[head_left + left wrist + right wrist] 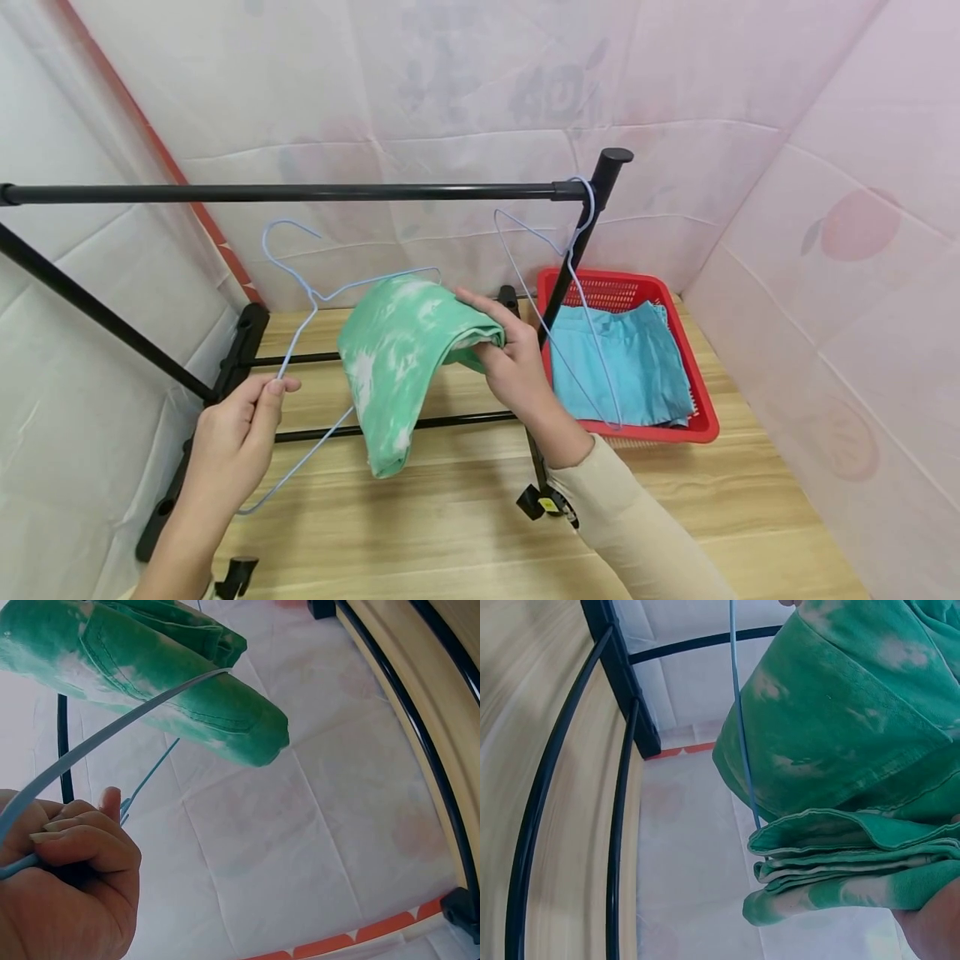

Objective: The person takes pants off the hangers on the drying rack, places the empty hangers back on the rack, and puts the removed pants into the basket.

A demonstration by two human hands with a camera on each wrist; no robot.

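Note:
My left hand (236,433) pinches one side of a light blue wire hanger (302,329), which is tilted with its hook upward and free of the rack. Folded green-and-white tie-dye shorts (401,350) lie across the hanger, covering part of its lower bar. With thumb and fingers, my right hand (521,367) grips the shorts' right end. Stitching shows on the shorts (180,682) in the left wrist view, where a hanger wire crosses in front of them. From the right wrist, several stacked fabric layers (840,859) are visible beside the wire.
A black rack's top rail (337,192) spans the view, with another blue hanger (581,287) hooked at its right end. Behind that stands a red basket (701,417) holding blue folded shorts (622,362). Lower rack bars (450,420) run above the wooden tabletop (450,517).

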